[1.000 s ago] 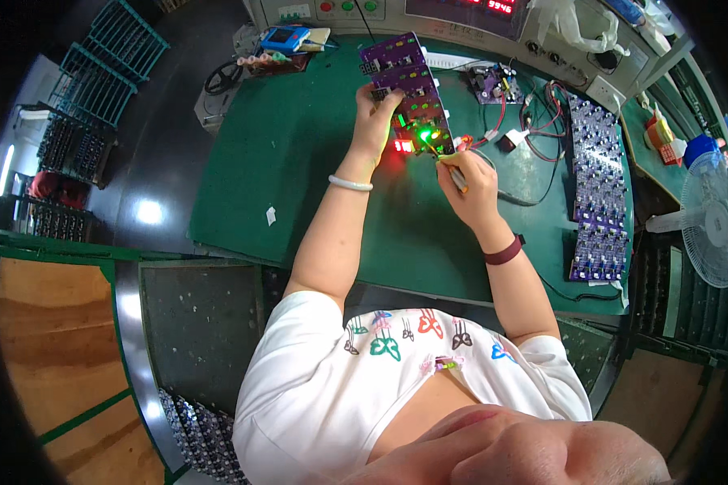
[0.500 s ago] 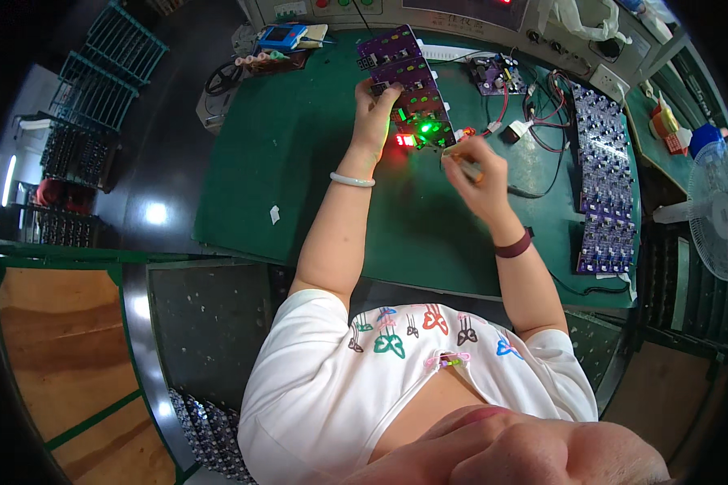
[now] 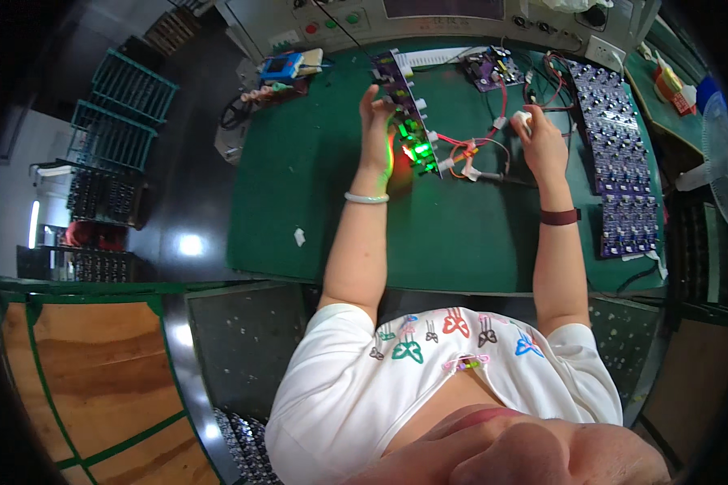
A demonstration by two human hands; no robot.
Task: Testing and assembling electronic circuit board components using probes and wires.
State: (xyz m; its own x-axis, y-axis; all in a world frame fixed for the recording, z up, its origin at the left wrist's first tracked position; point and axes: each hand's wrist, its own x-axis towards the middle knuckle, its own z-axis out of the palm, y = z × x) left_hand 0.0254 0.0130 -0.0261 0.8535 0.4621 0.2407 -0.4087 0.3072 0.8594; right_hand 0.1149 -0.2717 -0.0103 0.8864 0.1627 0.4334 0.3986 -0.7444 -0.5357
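My left hand (image 3: 375, 141) grips the left edge of a long purple circuit board panel (image 3: 398, 79), tilted up on its side over the green bench. Green and red lights glow at the panel's near end and tint my fingers. White connectors stick out along its right face. Red and orange wires (image 3: 461, 147) with small white plugs meet the near end. Away to the right, my right hand (image 3: 547, 153) is closed in a pinch on a white plug (image 3: 523, 120); my fingers partly cover it. A dark cable (image 3: 510, 179) lies between the wires and my right wrist.
Rows of purple circuit boards (image 3: 619, 145) line the right side of the green bench (image 3: 315, 259). Another purple board (image 3: 492, 71) with wires lies at the back. A blue handheld device (image 3: 281, 67) sits back left. The control panel (image 3: 356, 28) bounds the far edge.
My right hand has moved right, from the board's near end to the white plug. The panel in my left hand has turned from lying face-up to tilted on edge. The whole view has shifted.
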